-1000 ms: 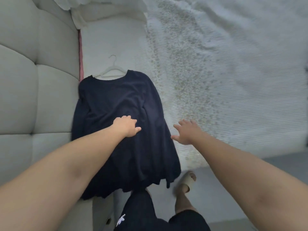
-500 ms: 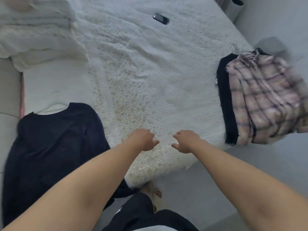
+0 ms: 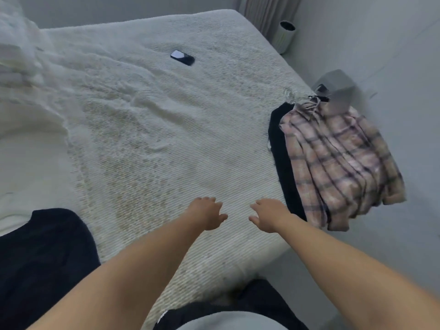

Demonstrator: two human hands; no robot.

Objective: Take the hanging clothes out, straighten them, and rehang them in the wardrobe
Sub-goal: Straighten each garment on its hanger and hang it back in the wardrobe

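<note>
The plaid shirt (image 3: 338, 167) lies at the bed's (image 3: 166, 129) right edge, collar end away from me, hem toward me and hanging off the side, its long axis running near to far. It lies on a dark garment (image 3: 282, 163); thin hangers (image 3: 300, 101) bunch at the collars. My right hand (image 3: 267, 216) hovers just left of that pile, fingers spread, holding nothing. My left hand (image 3: 207, 215) beside it is relaxed and empty. A black top (image 3: 45, 253) lies flat to my left on the ribbed white cover. A phone (image 3: 182, 57) lies farther off.
</note>
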